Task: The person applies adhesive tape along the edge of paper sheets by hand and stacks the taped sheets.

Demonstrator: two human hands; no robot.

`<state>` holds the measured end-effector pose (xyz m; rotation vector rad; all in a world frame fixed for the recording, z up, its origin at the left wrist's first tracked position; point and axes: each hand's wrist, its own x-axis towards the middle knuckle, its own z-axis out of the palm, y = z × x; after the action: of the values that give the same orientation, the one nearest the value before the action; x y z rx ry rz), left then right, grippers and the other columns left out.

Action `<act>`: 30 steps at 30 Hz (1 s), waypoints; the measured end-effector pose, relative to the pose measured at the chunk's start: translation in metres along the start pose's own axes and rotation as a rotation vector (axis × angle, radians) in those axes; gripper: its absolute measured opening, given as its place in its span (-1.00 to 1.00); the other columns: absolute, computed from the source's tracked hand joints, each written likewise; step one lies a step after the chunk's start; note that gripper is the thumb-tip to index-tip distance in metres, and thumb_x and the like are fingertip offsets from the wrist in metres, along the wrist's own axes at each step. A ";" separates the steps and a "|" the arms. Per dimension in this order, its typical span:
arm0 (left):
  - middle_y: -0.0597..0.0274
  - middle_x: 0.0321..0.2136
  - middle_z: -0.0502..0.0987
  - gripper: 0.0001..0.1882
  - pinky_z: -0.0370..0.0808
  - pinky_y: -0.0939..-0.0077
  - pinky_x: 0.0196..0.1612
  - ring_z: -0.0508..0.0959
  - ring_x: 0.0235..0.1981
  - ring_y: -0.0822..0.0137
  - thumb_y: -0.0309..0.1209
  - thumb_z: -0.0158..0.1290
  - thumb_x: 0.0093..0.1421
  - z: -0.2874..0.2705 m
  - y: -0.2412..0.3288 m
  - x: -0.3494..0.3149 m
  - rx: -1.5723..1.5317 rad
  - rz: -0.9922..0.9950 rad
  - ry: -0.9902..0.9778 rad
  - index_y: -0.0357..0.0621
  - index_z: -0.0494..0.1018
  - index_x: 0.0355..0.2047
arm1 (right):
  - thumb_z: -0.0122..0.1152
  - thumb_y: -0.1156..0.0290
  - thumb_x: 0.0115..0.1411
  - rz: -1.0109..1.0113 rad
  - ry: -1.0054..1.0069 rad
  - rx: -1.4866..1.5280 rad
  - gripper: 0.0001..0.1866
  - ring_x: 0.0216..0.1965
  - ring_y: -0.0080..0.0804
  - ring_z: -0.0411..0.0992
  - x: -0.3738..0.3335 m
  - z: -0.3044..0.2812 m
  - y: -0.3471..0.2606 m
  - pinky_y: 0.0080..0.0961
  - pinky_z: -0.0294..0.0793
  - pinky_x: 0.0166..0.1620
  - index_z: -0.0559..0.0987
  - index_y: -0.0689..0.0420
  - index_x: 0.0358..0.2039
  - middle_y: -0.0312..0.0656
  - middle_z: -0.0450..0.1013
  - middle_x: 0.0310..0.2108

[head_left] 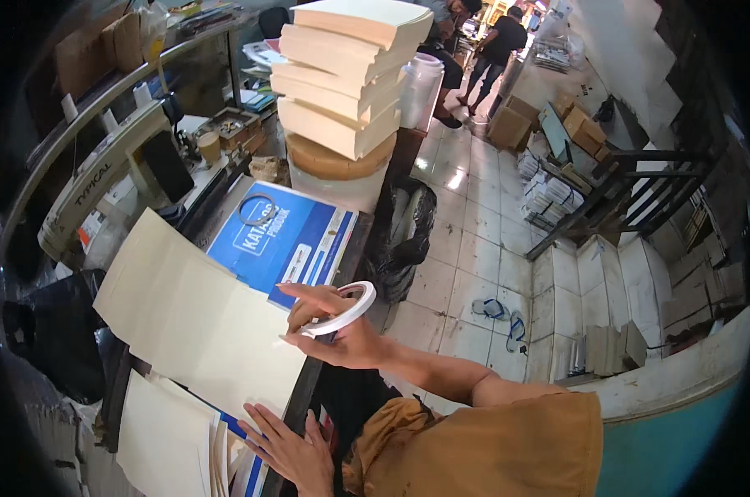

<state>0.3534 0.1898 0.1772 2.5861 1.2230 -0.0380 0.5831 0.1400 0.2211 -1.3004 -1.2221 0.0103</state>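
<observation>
My right hand [337,331] holds a narrow white roll of tape [362,305], its ring hooked round the fingers and thumb, just above the edge of a large cream sheet [213,319]. Flat and spread, my left hand [290,447] rests on the near edge of that sheet. The sheet partly covers a blue and white printed board [288,236], on which a thin grey ring [257,209] lies. Below the big sheet, more cream sheets [163,435] lie in a loose stack with their edges fanned.
A tall stack of thick paper blocks [342,83] stands on a round support [342,161] beyond the board. At the left is a sewing machine [101,178]. A black plastic bag [408,232] hangs beside the table. Sandals [492,309], cardboard boxes [511,124] and two people are farther off.
</observation>
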 end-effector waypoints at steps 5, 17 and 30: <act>-0.14 0.54 -0.12 -0.04 -0.19 -0.09 0.54 -0.20 0.54 -0.27 0.05 0.01 0.39 0.009 0.001 -0.014 -0.058 -0.044 0.044 -0.45 -0.08 0.48 | 0.34 0.61 0.24 0.251 0.005 0.179 -0.24 -0.30 -0.57 0.55 -0.026 0.027 0.005 -0.57 0.49 -0.16 0.26 0.20 0.42 -0.25 0.58 -0.35; -0.27 0.41 0.16 -0.06 0.12 -0.15 0.43 0.12 0.44 -0.33 -0.23 0.29 0.22 0.005 -0.017 0.001 -0.455 0.063 0.298 -0.41 0.05 0.44 | 0.36 0.62 0.24 0.290 -0.315 -0.023 -0.29 -0.30 -0.56 0.53 -0.055 0.066 0.023 -0.62 0.49 -0.15 0.29 0.27 0.37 -0.25 0.57 -0.37; -0.07 0.30 0.38 -0.05 0.28 -0.10 0.35 0.36 0.34 -0.19 -0.41 0.36 0.04 0.035 -0.022 -0.009 -0.397 0.002 0.489 -0.35 0.13 0.39 | 0.38 0.58 0.15 0.151 -0.384 -0.214 -0.32 -0.28 -0.41 0.48 -0.065 0.102 0.011 -0.21 0.26 0.08 0.43 0.15 0.31 -0.38 0.52 -0.41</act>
<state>0.3340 0.1869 0.1393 2.3055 1.2200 0.7953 0.4930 0.1768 0.1486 -1.6269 -1.4754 0.2541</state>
